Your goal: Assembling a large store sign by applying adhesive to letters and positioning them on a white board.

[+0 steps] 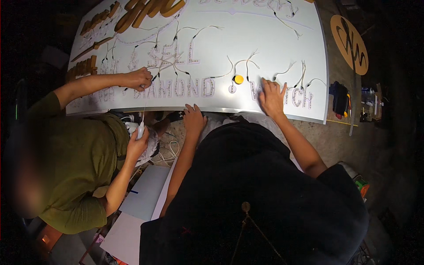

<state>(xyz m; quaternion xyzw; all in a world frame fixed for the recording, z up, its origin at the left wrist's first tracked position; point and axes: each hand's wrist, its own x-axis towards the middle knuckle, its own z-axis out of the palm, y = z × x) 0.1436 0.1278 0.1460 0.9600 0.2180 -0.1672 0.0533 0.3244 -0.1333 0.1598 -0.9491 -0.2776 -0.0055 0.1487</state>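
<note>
A large white sign panel (212, 37) lies in front of me, with rows of LED-filled outline letters (180, 88) and loose wire ends on it. My right hand (271, 98) lies open on the panel, fingers spread, over the right end of the near letter row. My left hand (193, 120) rests at the panel's near edge, its fingers stretched toward the surface and nothing seen in it. Between my hands, a yellow round thing (239, 79) sits on the panel beside a bundle of wires (247, 61).
At my left, a co-worker in an olive shirt (84, 163) holds a white-handled tool (141, 130) with a thin tip and touches wires. Brown raised letters (148, 13) stand at the far left. A round tan emblem (350, 44) and a dark pouch (339, 99) lie beyond the right edge.
</note>
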